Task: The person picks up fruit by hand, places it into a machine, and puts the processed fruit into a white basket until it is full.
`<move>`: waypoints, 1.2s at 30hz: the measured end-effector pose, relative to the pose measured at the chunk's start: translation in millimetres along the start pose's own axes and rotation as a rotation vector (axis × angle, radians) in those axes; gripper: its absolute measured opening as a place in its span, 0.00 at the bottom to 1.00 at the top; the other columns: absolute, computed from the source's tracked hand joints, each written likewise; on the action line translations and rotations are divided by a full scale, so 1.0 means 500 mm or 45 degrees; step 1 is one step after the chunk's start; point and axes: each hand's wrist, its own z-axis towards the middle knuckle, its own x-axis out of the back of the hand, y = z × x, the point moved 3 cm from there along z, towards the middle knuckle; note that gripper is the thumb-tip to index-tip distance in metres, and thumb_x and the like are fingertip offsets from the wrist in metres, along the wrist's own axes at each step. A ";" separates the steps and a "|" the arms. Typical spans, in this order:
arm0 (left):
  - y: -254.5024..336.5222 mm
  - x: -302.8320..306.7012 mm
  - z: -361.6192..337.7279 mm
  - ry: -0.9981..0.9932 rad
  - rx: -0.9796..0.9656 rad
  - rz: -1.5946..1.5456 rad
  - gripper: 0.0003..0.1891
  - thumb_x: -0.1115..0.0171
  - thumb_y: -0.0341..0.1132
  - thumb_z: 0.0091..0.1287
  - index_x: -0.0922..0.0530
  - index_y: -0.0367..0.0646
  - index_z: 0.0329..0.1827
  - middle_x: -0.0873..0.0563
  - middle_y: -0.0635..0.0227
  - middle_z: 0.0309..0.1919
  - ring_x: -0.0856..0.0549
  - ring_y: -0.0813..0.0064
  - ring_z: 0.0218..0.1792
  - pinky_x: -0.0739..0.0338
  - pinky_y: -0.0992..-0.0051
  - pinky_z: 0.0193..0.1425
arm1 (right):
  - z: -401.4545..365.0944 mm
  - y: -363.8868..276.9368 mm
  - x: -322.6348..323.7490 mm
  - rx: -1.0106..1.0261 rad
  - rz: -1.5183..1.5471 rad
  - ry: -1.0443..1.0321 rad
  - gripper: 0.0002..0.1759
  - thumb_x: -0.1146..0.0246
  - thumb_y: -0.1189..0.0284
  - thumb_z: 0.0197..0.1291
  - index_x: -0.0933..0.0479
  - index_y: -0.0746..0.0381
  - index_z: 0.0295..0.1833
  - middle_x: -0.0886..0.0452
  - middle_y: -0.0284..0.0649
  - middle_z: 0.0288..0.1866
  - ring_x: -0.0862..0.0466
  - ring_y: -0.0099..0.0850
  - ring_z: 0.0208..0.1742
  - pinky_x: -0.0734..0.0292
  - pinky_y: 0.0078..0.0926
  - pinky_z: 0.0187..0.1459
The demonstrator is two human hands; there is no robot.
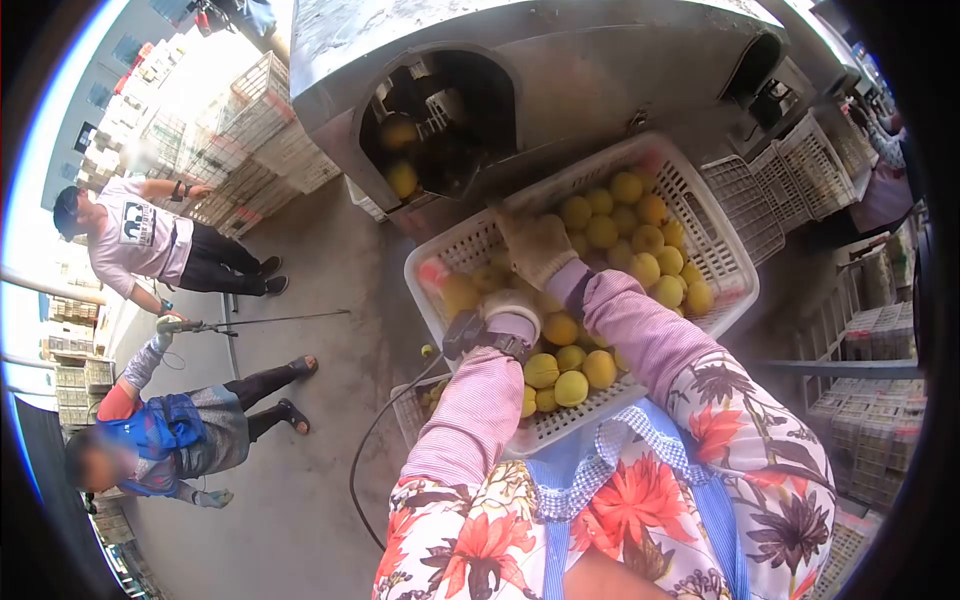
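A white plastic crate (pixel 722 250) full of yellow round fruit (pixel 640 238) is tilted toward the dark opening of a grey metal machine (pixel 455 120), where a few fruit (pixel 400 178) lie inside. My left hand (pixel 508 305), in a pale glove, reaches into the crate among the fruit near its left side. My right hand (pixel 535 245), also gloved, rests on fruit close to the crate's far rim by the machine opening. Whether either hand grasps a fruit is hidden. Pink striped sleeves cover both arms.
Two people stand on the concrete floor at left, one (pixel 150 240) in a pink shirt, one (pixel 165 435) in blue holding a long rod (pixel 260 322). Stacked white crates (pixel 250 130) fill the back left and right (pixel 790 170). A black cable (pixel 365 450) runs down the floor.
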 end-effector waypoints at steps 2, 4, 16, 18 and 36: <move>0.024 -0.012 -0.021 0.020 0.094 0.075 0.14 0.40 0.42 0.70 0.12 0.50 0.52 0.10 0.63 0.52 0.11 0.56 0.51 0.18 0.46 0.39 | -0.047 0.010 -0.016 0.208 0.049 0.262 0.30 0.35 0.64 0.59 0.30 0.56 0.68 0.16 0.46 0.49 0.13 0.45 0.44 0.20 0.45 0.43; 0.003 -0.087 0.003 0.207 0.039 0.011 0.15 0.42 0.42 0.71 0.15 0.51 0.55 0.12 0.60 0.54 0.12 0.51 0.53 0.18 0.44 0.42 | -0.065 0.026 -0.031 0.311 0.063 0.364 0.26 0.36 0.66 0.59 0.27 0.57 0.63 0.15 0.45 0.45 0.13 0.47 0.39 0.19 0.43 0.42; -0.028 -0.046 -0.030 0.210 -0.033 -0.070 0.21 0.35 0.36 0.63 0.21 0.49 0.61 0.12 0.56 0.53 0.11 0.55 0.54 0.15 0.51 0.48 | -0.041 0.083 -0.012 0.171 0.845 0.022 0.18 0.37 0.69 0.65 0.21 0.63 0.58 0.15 0.51 0.52 0.14 0.47 0.52 0.19 0.40 0.55; -0.020 -0.081 -0.016 0.262 -0.028 -0.033 0.22 0.36 0.35 0.63 0.22 0.49 0.63 0.12 0.55 0.53 0.11 0.54 0.54 0.15 0.52 0.50 | -0.053 0.145 -0.086 0.152 1.571 -0.107 0.20 0.36 0.72 0.65 0.25 0.64 0.62 0.16 0.50 0.54 0.14 0.45 0.50 0.18 0.39 0.54; -0.064 0.058 -0.246 0.191 -0.658 -2.856 0.31 0.34 0.50 0.71 0.32 0.46 0.72 0.20 0.61 0.63 0.17 0.62 0.60 0.18 0.62 0.63 | -0.193 0.027 0.173 0.046 1.518 -0.078 0.36 0.26 0.66 0.54 0.31 0.63 0.67 0.22 0.49 0.60 0.21 0.38 0.62 0.25 0.32 0.64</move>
